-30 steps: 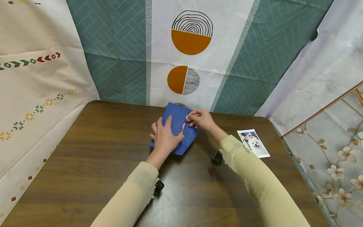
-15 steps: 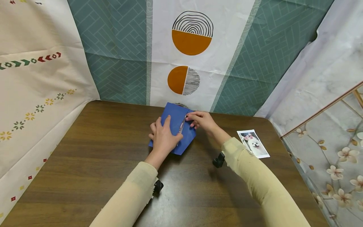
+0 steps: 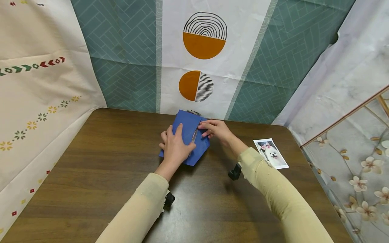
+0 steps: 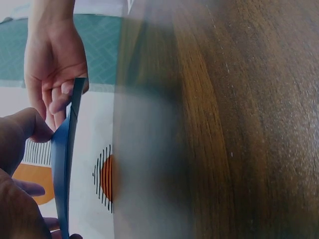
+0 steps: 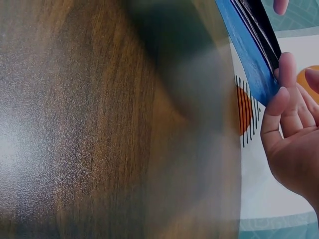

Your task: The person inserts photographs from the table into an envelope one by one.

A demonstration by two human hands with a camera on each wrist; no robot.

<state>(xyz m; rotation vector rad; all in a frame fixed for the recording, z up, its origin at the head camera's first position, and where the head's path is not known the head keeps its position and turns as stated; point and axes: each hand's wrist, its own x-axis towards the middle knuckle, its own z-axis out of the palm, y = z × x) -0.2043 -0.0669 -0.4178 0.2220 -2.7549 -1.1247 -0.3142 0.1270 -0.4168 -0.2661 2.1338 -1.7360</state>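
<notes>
My left hand (image 3: pixel 176 145) grips a blue envelope (image 3: pixel 186 118) near the back of the table, fingers spread over its face and thumb by its opening. In the left wrist view the envelope (image 4: pixel 61 169) appears edge-on between thumb and fingers. A narrow strip of a glossy printed sheet (image 3: pixel 194 135) shows in the opening; the rest of it is hidden inside. My right hand (image 3: pixel 217 130) pinches the envelope's far right edge, its fingertips right at the upper end of that strip. In the right wrist view, fingers lie on both sides of the blue edge (image 5: pixel 249 55).
To the right, beside my right sleeve (image 3: pixel 267 182), a photo of a white dog (image 3: pixel 273 154) lies on the brown wooden table (image 3: pixel 100 168). A patterned cloth (image 3: pixel 194 50) hangs close behind the table's back edge, with more cloths at both sides.
The glossy strip in the envelope's opening has become narrower, and its bright upper end no longer shows by my right fingertips. My right hand has shifted slightly left; my left hand keeps its hold.
</notes>
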